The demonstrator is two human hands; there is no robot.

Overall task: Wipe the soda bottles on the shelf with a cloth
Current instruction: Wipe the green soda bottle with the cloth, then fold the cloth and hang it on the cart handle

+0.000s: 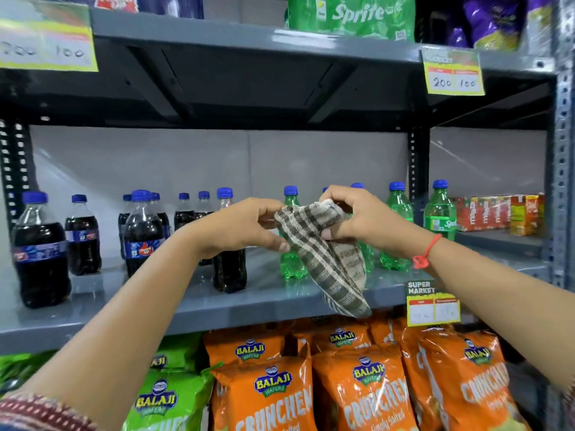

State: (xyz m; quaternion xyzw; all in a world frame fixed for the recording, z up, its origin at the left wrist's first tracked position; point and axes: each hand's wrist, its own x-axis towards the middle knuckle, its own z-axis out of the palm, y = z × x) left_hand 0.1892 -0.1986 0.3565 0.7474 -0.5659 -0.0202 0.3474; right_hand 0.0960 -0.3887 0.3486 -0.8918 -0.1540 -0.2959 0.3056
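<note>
Both hands hold a brown and cream checked cloth [333, 259] in front of the middle shelf [217, 309]. My left hand [245, 227] pinches its left edge. My right hand [351, 217] grips its bunched top, and the loose end hangs down past the shelf's front edge. Several dark cola bottles [40, 250] with blue caps stand on the left half of the shelf. Several green Sprite bottles [440, 209] with blue caps stand on the right, some partly hidden behind the cloth and hands. Neither hand touches a bottle.
Orange and green Balaji chip bags [273, 396] fill the shelf below. Price tags [432, 303] hang on the shelf edges. A Sprite multipack [351, 15] sits on the upper shelf, and red juice cartons [497, 213] stand at the far right beside the steel upright [563, 181].
</note>
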